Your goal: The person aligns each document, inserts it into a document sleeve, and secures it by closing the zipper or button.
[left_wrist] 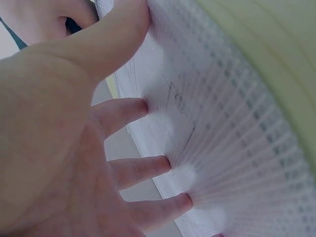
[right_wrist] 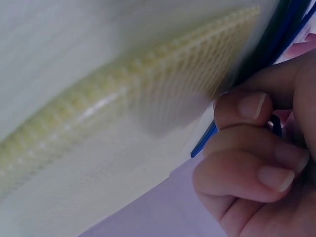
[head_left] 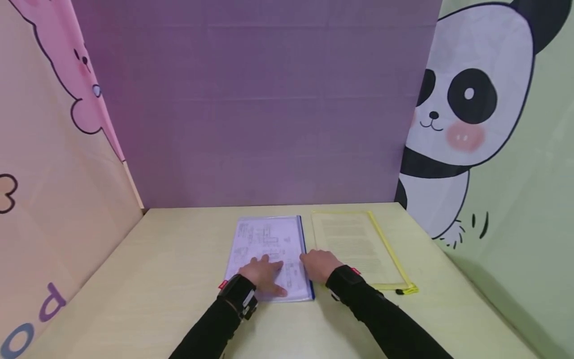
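A clear mesh document pouch with a blue zipper edge (head_left: pixel 306 249) lies on the table, holding a white sheet printed with diagrams (head_left: pixel 260 242). My left hand (head_left: pixel 263 275) presses on its lower half with fingers spread, and the fingertips (left_wrist: pixel 160 163) touch the mesh in the left wrist view. At the pouch's right side, my right hand (head_left: pixel 320 265) has its fingers curled and pinches the blue zipper. A bit of blue (right_wrist: pixel 277 124) shows between those fingers in the right wrist view; the zipper slider itself is hidden by them.
A second mesh pouch with a yellow zipper edge (head_left: pixel 389 247) and a printed page inside lies to the right, partly under my right hand in the head view. The pale wooden table (head_left: pixel 166 259) ends at a purple backdrop (head_left: pixel 260 109), with cartoon-printed walls on both sides.
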A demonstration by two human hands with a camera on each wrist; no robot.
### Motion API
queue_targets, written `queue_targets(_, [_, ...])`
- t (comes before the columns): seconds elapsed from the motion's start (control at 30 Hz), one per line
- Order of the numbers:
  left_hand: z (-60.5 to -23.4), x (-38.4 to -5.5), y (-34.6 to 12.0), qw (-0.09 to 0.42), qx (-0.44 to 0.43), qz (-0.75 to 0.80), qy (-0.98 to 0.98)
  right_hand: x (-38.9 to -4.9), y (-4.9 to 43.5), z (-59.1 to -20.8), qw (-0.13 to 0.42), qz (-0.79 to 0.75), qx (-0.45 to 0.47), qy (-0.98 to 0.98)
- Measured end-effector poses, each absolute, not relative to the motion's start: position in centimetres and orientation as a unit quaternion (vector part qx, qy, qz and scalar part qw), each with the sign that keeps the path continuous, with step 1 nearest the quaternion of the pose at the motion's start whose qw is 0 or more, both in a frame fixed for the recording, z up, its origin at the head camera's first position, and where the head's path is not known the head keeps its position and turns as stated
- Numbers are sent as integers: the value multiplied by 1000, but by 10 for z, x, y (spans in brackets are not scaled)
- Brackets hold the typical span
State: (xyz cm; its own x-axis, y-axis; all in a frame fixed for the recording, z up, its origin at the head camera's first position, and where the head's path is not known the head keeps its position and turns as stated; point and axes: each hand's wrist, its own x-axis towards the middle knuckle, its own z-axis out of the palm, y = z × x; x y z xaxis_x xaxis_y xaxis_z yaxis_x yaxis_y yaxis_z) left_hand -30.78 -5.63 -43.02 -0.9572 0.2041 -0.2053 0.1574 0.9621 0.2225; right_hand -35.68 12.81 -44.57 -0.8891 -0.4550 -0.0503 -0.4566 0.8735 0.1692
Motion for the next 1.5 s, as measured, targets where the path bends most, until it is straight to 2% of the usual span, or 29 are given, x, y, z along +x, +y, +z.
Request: queue_targets(1.5, [-427, -305, -56, 109, 95, 91, 985, -338, 138, -445, 4, 76, -279, 957])
